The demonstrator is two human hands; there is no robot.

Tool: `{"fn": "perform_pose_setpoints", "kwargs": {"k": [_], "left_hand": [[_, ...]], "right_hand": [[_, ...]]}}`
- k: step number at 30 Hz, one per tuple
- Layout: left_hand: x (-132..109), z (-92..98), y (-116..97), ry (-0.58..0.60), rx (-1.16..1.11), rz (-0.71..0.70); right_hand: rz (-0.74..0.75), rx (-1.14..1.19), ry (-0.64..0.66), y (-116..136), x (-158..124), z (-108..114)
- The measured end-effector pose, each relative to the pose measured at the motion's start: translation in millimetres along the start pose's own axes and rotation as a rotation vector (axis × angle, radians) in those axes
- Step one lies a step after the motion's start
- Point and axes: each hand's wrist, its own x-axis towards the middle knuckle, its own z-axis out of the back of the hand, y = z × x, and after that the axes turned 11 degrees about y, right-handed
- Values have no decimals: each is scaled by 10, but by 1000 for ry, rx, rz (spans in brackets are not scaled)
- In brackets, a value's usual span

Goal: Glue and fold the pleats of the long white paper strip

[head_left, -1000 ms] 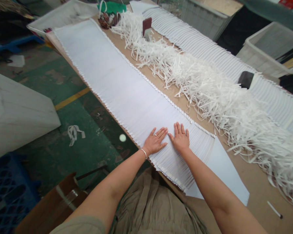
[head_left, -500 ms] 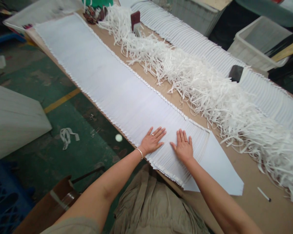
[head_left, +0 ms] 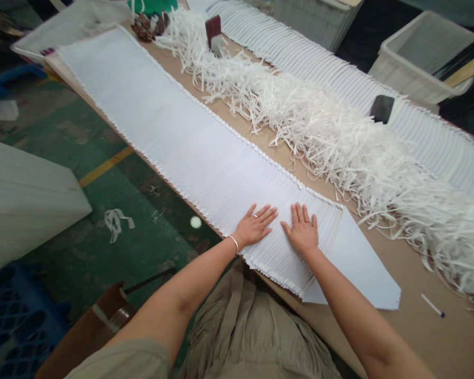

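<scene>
A long row of overlapping white sheets (head_left: 181, 137) lies fanned out along the brown-covered table (head_left: 379, 247). My left hand (head_left: 256, 225) rests flat on the sheets near their front end, fingers spread, with a ring and a bracelet on it. Just to its right, my right hand (head_left: 302, 230) also presses flat on the sheets, fingers stretched out. Neither hand grips anything. Beyond my right hand, the end sheet (head_left: 369, 268) shows a wide face with a pointed corner. The edges of the sheets form close steps around both hands.
Behind the sheets runs a heap of thin white strips (head_left: 319, 121). A second fanned row (head_left: 430, 131) lies farther back, with a dark block (head_left: 382, 109) by it. A pen (head_left: 433, 305) lies at right. White bins (head_left: 422, 58) stand behind; a blue crate (head_left: 19, 321) is at lower left.
Both hands stay flat on the sheets, nearly unmoved against them. The whole view has shifted slightly, so most things near me appear a little farther right.
</scene>
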Motion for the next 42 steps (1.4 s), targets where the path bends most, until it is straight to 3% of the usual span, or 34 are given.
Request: {"fn": "perform_pose_setpoints", "kwargs": {"k": [3,10,23,30,42], "left_hand": [[27,1,-43,-16,12,21],[101,-7,-122,-21,9,-33],[112,-29,-114,-46,5,-29],[121,-85,-95,-38,13,-40],[150,-86,-119,-16,-17,-35]], "right_hand": [[-20,3,60,-23,19,-52],[36,10,4,3,55,-60],[-54,29,-24,-11,-65,-121],[68,15,-15,-35,-18,-131],[76,-18,2,-182,-204,-30]]}}
